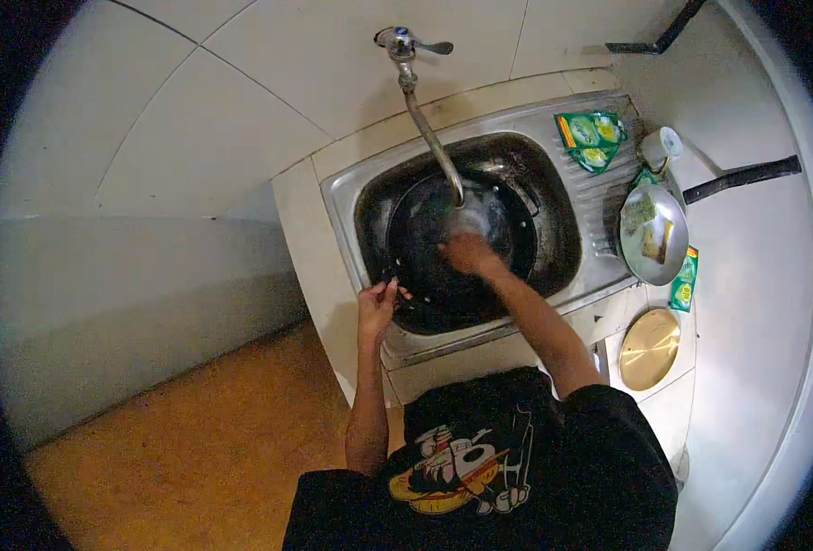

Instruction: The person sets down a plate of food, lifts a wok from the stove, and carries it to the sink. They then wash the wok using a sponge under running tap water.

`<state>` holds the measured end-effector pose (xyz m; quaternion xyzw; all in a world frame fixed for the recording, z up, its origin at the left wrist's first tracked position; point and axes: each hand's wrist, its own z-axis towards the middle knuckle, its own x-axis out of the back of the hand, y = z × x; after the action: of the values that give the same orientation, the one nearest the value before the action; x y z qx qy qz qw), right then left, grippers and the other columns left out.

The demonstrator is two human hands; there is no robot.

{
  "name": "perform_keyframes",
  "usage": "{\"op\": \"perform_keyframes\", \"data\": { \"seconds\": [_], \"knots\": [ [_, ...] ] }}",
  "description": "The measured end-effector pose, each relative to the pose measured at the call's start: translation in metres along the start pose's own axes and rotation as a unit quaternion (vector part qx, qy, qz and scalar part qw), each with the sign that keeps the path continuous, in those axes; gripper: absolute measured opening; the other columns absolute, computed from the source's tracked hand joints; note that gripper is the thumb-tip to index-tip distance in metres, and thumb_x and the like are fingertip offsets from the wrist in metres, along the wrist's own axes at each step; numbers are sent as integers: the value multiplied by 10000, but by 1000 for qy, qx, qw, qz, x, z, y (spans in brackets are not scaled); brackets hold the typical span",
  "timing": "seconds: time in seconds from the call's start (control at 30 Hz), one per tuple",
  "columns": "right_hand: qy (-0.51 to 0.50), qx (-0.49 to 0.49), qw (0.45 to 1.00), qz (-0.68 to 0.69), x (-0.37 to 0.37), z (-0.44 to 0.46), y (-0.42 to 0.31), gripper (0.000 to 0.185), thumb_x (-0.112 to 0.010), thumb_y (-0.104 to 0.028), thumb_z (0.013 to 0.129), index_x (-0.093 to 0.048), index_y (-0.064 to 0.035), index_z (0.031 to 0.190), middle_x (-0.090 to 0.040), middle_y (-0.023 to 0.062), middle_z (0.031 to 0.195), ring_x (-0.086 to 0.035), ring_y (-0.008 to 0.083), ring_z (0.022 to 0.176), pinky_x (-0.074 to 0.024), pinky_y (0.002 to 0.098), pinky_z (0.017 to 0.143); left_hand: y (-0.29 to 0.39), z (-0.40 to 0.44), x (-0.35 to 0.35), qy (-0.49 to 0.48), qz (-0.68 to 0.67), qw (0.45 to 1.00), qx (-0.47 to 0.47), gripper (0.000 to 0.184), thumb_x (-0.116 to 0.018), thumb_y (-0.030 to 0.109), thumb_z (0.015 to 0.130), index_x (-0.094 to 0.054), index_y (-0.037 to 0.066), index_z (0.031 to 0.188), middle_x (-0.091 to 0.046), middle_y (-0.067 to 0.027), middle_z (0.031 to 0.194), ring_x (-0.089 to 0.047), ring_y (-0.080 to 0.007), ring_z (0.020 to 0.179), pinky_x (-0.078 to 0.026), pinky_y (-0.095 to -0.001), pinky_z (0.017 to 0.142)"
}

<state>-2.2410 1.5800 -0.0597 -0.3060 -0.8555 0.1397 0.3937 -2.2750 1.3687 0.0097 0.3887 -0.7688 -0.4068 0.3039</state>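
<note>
A round black pot (443,292) sits in the metal sink (567,241), and one of its side handles shows at the upper right. My left hand (381,298) is closed on the handle at the pot's lower left edge. Inside the pot, my right hand (469,253) is just below the spout, near the stream of water. Motion blurs its fingers, so whether it holds anything is unclear. The tap (443,156) reaches down from the wall over the pot.
On the ribbed drainboard lies a green packet (593,138) beside a white cup (661,145). A metal bowl (639,262) containing a sponge (654,241) stands at the right. Another green packet (686,280) and a round gold lid (650,349) rest on the tiled counter.
</note>
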Motion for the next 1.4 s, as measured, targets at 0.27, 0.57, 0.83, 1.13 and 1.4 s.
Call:
{"op": "perform_keyframes", "data": {
  "seconds": [0.27, 0.57, 0.83, 1.13, 1.4],
  "knots": [
    [-70, 22, 997, -25, -12, -82, 17, 566, -225, -416, 902, -290, 2, 1278, -233, 211, 1342, -254, 330, 1234, -218, 406, 1017, 10, -2, 0, -3, 71, 997, -24, 229, -520, 201, 856, -600, 5, 769, -609, -34, 647, -499, -49, 544, -383, -204, 470],
    [54, 162, 941, 291, -49, 20, -26, 595, -204, -453, 901, -302, 7, 1265, -261, 210, 1332, -273, 316, 1229, -218, 353, 1014, -8, 0, 1, -7, 27, 999, -17, 200, -514, 173, 858, -601, 3, 799, -605, -31, 656, -550, -68, 579, -404, -204, 474],
    [-52, 151, 951, 264, -23, -53, -43, 564, -215, -413, 912, -352, 28, 1236, -258, 218, 1329, -280, 289, 1232, -231, 323, 1006, -21, 12, 3, 4, 25, 998, -52, 210, -524, 178, 855, -602, -5, 786, -605, -28, 666, -535, -73, 561, -402, -206, 478],
    [126, 270, 929, 219, -33, 14, -39, 599, -155, -424, 909, -202, 24, 1303, -162, 191, 1371, -217, 289, 1257, -181, 308, 1032, -4, 5, -6, 24, 4, 998, -57, 253, -549, 199, 841, -597, -8, 703, -582, -27, 621, -464, -66, 508, -369, -231, 465],
    [100, 263, 939, 197, -42, -23, -54, 626, -180, -469, 894, -211, -3, 1312, -126, 196, 1379, -229, 314, 1249, -204, 330, 1020, -28, 14, 2, 29, 56, 991, -114, 251, -544, 192, 841, -595, 5, 682, -542, 2, 586, -383, -56, 485, -324, -230, 447]
  ]
}}
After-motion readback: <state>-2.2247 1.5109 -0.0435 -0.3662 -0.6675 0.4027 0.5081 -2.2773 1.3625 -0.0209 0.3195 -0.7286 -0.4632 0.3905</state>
